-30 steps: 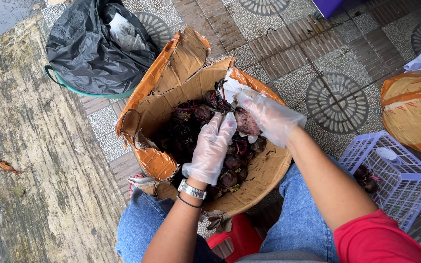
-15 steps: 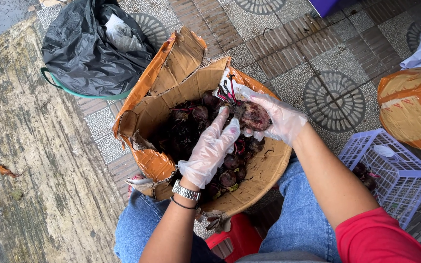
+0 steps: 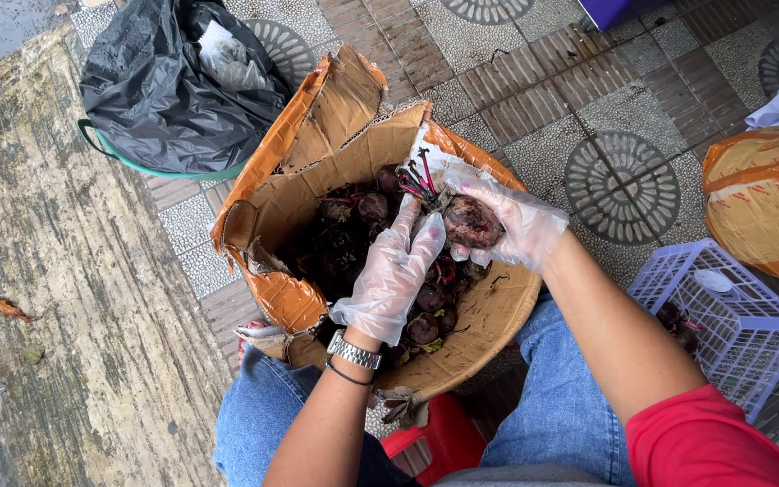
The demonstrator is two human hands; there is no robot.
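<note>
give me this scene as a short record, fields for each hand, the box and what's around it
right hand: gloved, holds a beetroot with reddish stems
left hand: gloved, open, fingertips at the beetroot
cardboard box: torn, between the knees, holds more beetroots
bin: black bag liner, beyond the box
basket: lilac plastic, at the person's right

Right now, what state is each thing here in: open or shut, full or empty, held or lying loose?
Cardboard box: open, flaps torn, partly filled with beets.
Beet: held up in the gloved right hand.
Left hand: gloved, open, fingers touching the held beet.
Black bag: open, lining a green bin.
Purple basket: upright, a few beets inside.
Taped box: shut.
</note>
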